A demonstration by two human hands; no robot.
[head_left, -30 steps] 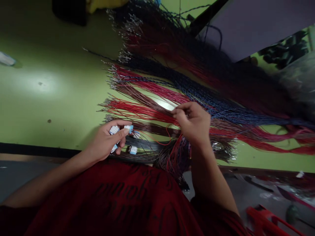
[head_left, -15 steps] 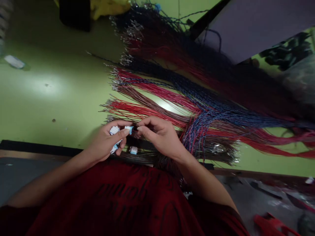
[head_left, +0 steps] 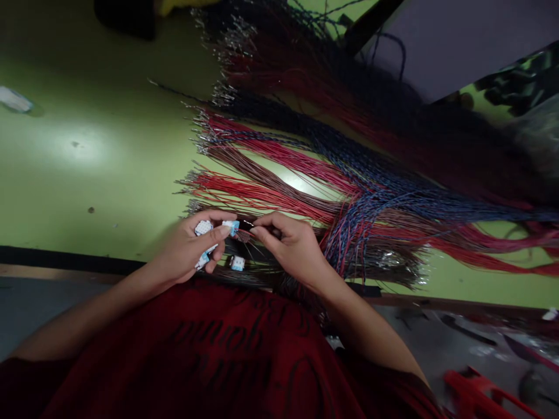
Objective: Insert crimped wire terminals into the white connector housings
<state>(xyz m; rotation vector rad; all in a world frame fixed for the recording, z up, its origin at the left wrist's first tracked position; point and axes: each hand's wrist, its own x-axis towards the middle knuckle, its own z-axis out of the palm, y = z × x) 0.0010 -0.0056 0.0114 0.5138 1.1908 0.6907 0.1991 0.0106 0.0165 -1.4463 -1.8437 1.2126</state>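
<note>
My left hand (head_left: 192, 244) is closed around several small white-and-blue connector housings. One connector housing (head_left: 230, 226) is pinched between thumb and forefinger, with thin wires coming out of its right side. A second, white housing (head_left: 203, 227) shows in the palm, and another (head_left: 205, 258) sticks out below the fingers. To the right, my right hand (head_left: 288, 240) pinches a thin wire whose bright metal tip (head_left: 248, 223) points at the pinched housing, with a small gap between. A loose connector housing (head_left: 237, 263) rests on dark wires just below the two hands.
Bundles of red wires (head_left: 244, 195), brown wires (head_left: 266, 173) and blue-black twisted wires (head_left: 393, 201) spread over the green table (head_left: 87, 180), metal ends facing left. A purple-grey panel (head_left: 454, 46) stands at upper right. A red plastic stool (head_left: 480, 390) is at lower right.
My right hand has drawn slightly away from the pinched housing, and a wire's metal tip now shows between the hands. The whole view has shifted a little.
</note>
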